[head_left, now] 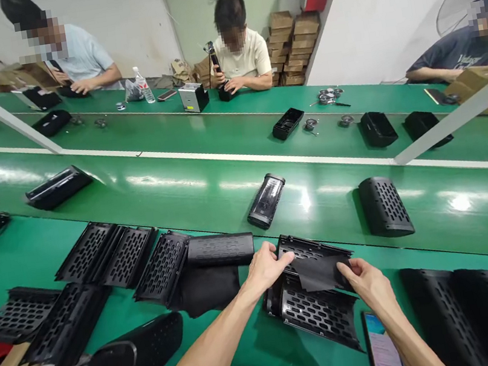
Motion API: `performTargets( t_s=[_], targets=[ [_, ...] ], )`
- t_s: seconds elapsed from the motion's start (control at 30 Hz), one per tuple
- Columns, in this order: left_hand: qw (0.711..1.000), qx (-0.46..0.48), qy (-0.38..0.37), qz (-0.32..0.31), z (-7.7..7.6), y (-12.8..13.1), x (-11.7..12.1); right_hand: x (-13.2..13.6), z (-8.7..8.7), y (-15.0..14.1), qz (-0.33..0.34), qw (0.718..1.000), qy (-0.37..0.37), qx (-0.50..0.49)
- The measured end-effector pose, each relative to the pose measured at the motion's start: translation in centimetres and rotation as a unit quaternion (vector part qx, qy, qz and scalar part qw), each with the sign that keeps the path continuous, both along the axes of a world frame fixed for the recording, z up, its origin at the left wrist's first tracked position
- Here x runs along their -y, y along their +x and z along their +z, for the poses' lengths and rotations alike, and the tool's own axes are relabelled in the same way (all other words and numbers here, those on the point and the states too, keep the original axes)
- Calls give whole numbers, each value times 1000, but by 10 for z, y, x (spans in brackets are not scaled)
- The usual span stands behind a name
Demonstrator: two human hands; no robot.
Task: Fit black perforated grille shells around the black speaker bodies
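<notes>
A black perforated speaker grille (297, 251) lies under my hands at the table's edge by the belt. My left hand (266, 268) is closed on its left end, thumb over the inner face. A thin black cloth sheet (319, 272) partly covers this grille. My right hand (371, 280) pinches the right end of the sheet; whether it also grips the grille is hidden. Just below, another curved grille (318, 312) rests with its hollow side up. Left of my hands are a closed-side-up grille (221, 249) and a stack of black cloth (209, 286).
Several grilles (129, 255) lie to the left; a black housing (129, 365) stands in front of them. A phone (382, 346) is beside my right forearm. The green belt (200, 198) carries black speaker bodies (267, 201). Across it, co-workers (243, 54) sit, two handling black parts.
</notes>
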State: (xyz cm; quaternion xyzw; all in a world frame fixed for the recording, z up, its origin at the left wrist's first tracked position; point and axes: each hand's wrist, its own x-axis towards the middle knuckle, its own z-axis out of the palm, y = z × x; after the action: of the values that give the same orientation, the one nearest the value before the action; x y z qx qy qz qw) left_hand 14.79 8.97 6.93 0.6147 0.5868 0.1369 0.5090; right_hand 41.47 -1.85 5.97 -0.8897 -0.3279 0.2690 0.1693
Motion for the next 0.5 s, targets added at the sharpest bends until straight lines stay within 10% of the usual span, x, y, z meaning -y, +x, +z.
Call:
performTargets(
  t_s=[0.23, 0.5],
  targets=[
    [999, 0, -45, -7, -11, 8, -8, -1, -5, 0, -39, 999, -9, -34],
    [987, 121, -103, -14, 13, -23, -4, 3, 39, -27, -93, 972, 112, -182]
  ],
)
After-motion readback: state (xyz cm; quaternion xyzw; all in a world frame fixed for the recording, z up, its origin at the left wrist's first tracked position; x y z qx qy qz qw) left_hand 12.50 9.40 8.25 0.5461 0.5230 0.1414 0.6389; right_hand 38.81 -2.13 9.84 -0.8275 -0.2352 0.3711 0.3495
